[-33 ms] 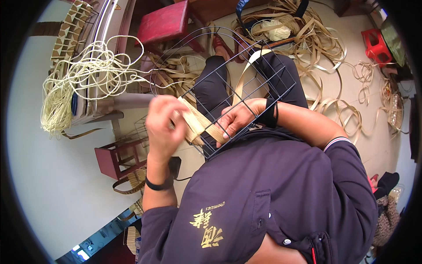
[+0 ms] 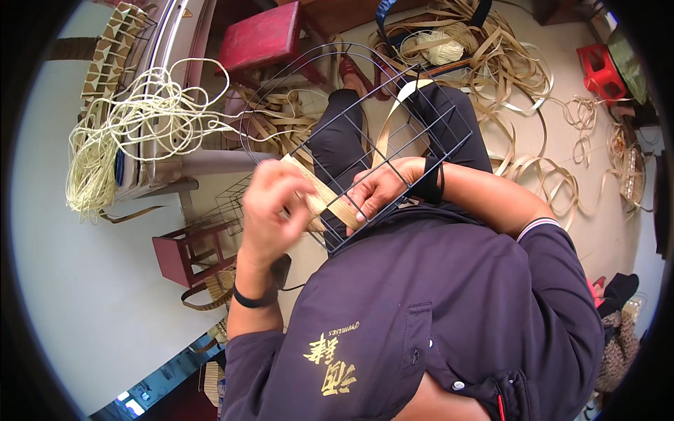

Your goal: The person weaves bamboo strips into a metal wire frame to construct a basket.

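Observation:
A black wire basket frame with arched handles rests tilted across my lap. Flat straw-coloured strip lies along the near left part of its grid. My right hand is closed on the strip and the wires at the near side, thumb and fingers pressed together. My left hand is raised just left of the frame, beside the strip's upper end; its fingers are bent and smeared by motion, so whether anything is between them does not show. A paler length of strip loops through the far part of the frame.
A tangle of cream cord hangs off a ledge at left. Beyond my feet stands a red stool. Heaps of tan strips spread over the floor at far right, near a small red plastic stool. A brown wooden stool lies left.
My left hand has shifted slightly to the right and down, closer to the frame, its fingers curling more. My right hand, the frame and the strips stay put.

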The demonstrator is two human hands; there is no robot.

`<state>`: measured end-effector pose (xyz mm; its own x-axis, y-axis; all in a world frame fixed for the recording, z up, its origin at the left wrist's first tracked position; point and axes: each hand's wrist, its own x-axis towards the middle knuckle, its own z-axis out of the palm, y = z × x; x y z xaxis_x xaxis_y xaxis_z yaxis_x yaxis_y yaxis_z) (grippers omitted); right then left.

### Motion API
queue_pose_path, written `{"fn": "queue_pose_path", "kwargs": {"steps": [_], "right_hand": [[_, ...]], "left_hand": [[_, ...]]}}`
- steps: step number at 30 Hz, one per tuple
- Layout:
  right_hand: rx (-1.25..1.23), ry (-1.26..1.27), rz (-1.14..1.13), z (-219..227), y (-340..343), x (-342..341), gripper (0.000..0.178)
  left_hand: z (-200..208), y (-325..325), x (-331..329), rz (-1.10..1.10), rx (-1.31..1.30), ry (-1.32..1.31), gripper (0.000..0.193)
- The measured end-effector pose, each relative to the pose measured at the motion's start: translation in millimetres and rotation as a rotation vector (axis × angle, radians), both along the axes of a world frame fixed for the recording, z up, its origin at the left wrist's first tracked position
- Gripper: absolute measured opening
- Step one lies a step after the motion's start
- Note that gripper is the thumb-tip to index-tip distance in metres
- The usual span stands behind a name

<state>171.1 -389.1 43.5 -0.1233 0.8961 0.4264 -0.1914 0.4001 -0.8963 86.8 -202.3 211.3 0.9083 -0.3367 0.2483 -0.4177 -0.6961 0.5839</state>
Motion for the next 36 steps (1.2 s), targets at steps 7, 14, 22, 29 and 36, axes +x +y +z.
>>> {"fn": "queue_pose_path", "kwargs": {"steps": [7,14,22,29,36], "right_hand": [[-0.306,0.002,0.189,3.9,-9.4,7.1,0.039],[-0.301,0.134,0.171,16.2,-23.7,6.2,0.034],[-0.304,-0.176,-0.755,-9.6,-97.7,-18.5,0.043],[-0.459,-0.729,-0.869,112.5,-143.1,-22.1,0.022],[-0.617,-0.261,-0.743,151.3,-68.7,-45.0,0.035]], "left_hand": [[-0.8,-35.2,-9.7,-0.178,0.415,-0.002,0.026],[-12.2,-34.5,-9.1,-0.238,0.388,-0.215,0.016],[-18.4,-24.6,-15.3,-0.139,0.283,-0.166,0.021],[-25.3,-23.3,-16.1,-0.105,0.185,-0.177,0.021],[-24.5,-24.6,-14.9,-0.112,0.136,-0.211,0.014]]}}
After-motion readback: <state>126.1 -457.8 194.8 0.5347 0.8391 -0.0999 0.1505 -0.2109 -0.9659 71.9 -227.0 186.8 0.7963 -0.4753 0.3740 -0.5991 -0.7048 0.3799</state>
